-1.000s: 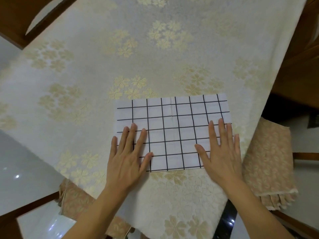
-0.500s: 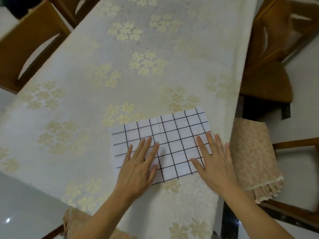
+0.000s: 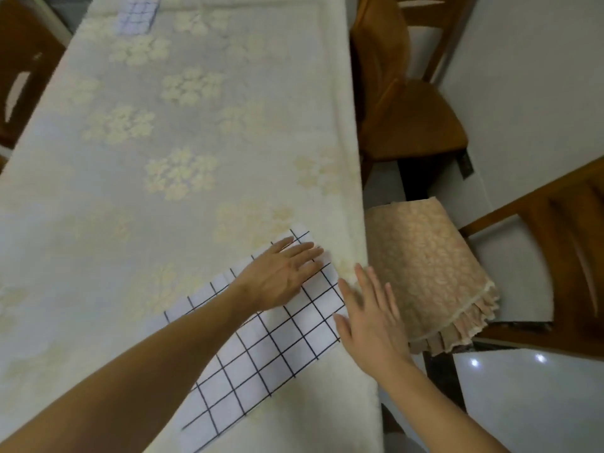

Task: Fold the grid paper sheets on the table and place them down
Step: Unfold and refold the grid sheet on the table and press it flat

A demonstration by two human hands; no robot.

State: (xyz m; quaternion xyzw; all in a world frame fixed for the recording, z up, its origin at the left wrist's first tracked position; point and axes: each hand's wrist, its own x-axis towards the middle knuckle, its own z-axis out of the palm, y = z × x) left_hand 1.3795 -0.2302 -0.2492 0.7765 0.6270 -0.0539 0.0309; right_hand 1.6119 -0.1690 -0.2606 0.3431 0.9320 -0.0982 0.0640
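Left hand (image 3: 281, 276) presses flat on smooth grid paper (image 3: 261, 348); right hand (image 3: 369, 318) open alongside.

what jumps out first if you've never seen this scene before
The eye lands on the black-gridded white paper sheet lying at the near right of the floral tablecloth, with the left hand pressed flat on its far end. The right hand is spread open at the sheet's right edge by the table's side. Far off at the top left lies a smaller piece of grid paper.
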